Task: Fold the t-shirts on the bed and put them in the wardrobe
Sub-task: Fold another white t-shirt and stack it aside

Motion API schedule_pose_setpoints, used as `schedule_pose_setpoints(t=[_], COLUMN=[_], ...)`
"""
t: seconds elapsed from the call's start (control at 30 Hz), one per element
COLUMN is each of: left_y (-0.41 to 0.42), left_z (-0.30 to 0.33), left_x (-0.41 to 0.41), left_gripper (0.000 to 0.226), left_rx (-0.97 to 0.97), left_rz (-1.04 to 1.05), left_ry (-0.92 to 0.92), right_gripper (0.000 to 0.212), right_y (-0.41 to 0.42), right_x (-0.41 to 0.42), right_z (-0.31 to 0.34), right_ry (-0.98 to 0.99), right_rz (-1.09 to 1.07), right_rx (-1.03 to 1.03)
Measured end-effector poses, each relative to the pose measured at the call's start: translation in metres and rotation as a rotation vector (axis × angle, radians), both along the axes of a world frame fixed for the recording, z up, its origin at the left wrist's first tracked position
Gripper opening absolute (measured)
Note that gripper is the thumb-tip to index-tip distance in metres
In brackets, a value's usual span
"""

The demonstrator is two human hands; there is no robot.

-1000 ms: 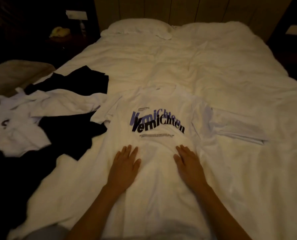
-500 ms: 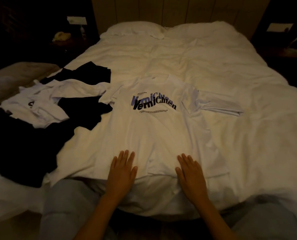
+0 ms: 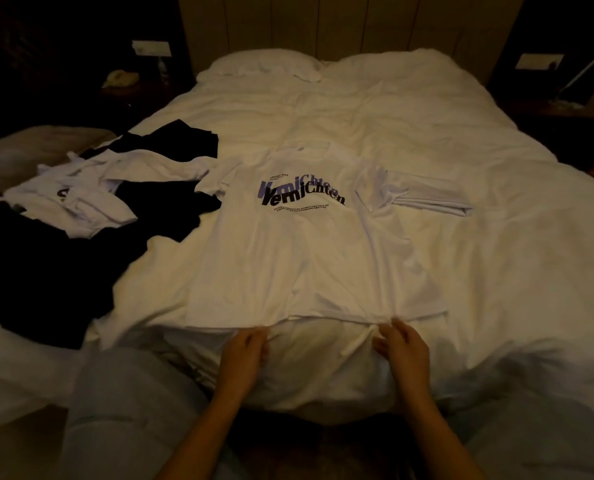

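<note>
A white t-shirt [image 3: 309, 251] with black and purple lettering lies spread face up on the bed [image 3: 410, 133], its hem at the near edge. My left hand [image 3: 245, 351] pinches the hem near its left side. My right hand [image 3: 401, 344] pinches the hem further right, where the cloth bunches between my fingers. A heap of black and white t-shirts [image 3: 91, 202] lies at the left of the bed. A folded white t-shirt [image 3: 430, 199] rests just right of the spread shirt's sleeve.
Two white pillows [image 3: 264, 65] lie against the wooden headboard [image 3: 340, 26]. Dark bedside tables stand on both sides, the left one holding a small yellowish object [image 3: 120, 77]. My knees in light trousers [image 3: 126, 403] press against the bed's near edge.
My hands slid down the shirt from flat on its lower front to its hem, and the fingers closed on the cloth. The view pulled back from the bed.
</note>
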State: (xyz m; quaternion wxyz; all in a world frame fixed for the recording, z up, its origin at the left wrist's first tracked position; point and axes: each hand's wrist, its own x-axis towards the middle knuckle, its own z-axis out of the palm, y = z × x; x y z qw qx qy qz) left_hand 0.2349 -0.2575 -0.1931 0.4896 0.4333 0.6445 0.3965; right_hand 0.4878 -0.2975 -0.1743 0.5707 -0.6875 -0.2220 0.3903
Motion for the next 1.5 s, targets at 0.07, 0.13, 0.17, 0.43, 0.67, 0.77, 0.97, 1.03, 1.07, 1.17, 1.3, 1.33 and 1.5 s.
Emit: schedule_pose_setpoints(t=[0.07, 0.13, 0.17, 0.43, 0.67, 0.77, 0.97, 1.03, 1.07, 1.17, 1.3, 1.33, 1.5], left_y=[0.004, 0.004, 0.002, 0.027, 0.036, 0.036, 0.023, 0.02, 0.021, 0.027, 0.037, 0.037, 0.033], left_z=[0.007, 0.015, 0.02, 0.044, 0.028, 0.035, 0.034, 0.027, 0.026, 0.031, 0.035, 0.036, 0.026], left_x=[0.0, 0.001, 0.001, -0.018, -0.027, -0.033, -0.04, -0.039, -0.039, -0.042, -0.044, -0.046, -0.057], left_gripper=[0.036, 0.038, 0.038, 0.023, 0.036, 0.03, 0.033, 0.031, 0.032, 0.032, 0.04, 0.04, 0.038], left_rx=[-0.242, -0.286, -0.271, -0.057, 0.041, 0.214, 0.265, 0.2, 0.174, 0.164, 0.198, 0.22, 0.26], left_rz=[0.102, 0.181, 0.215, 0.34, 0.429, 0.468, 0.518, 0.542, 0.526, 0.448, 0.523, 0.554, 0.6], left_ry=[-0.314, -0.53, -0.627, -1.109, -1.065, -0.957, -0.845, -0.88, -0.921, -1.03, -0.923, -0.903, -0.891], right_gripper=[0.034, 0.019, 0.01, 0.025, 0.035, 0.05, 0.04, 0.026, 0.025, 0.043, 0.043, 0.044, 0.051], right_y=[0.003, 0.004, 0.006, 0.046, 0.047, 0.046, 0.028, 0.025, 0.024, 0.023, 0.025, 0.024, 0.015], right_x=[-0.001, -0.004, -0.004, 0.017, 0.027, 0.036, 0.036, 0.033, 0.032, 0.03, 0.038, 0.041, 0.047], right_z=[0.005, 0.016, 0.019, 0.043, 0.029, 0.034, 0.026, 0.021, 0.022, 0.036, 0.045, 0.046, 0.022], right_ry=[0.277, 0.404, 0.437, 0.721, 0.774, 0.708, 0.521, 0.451, 0.385, 0.256, 0.338, 0.334, 0.251], right_rz=[-0.088, -0.11, -0.105, -0.068, -0.083, -0.119, -0.221, -0.256, -0.263, -0.243, -0.19, -0.192, -0.263], right_rx=[0.082, 0.112, 0.116, 0.192, 0.23, 0.303, 0.228, 0.176, 0.187, 0.307, 0.338, 0.359, 0.292])
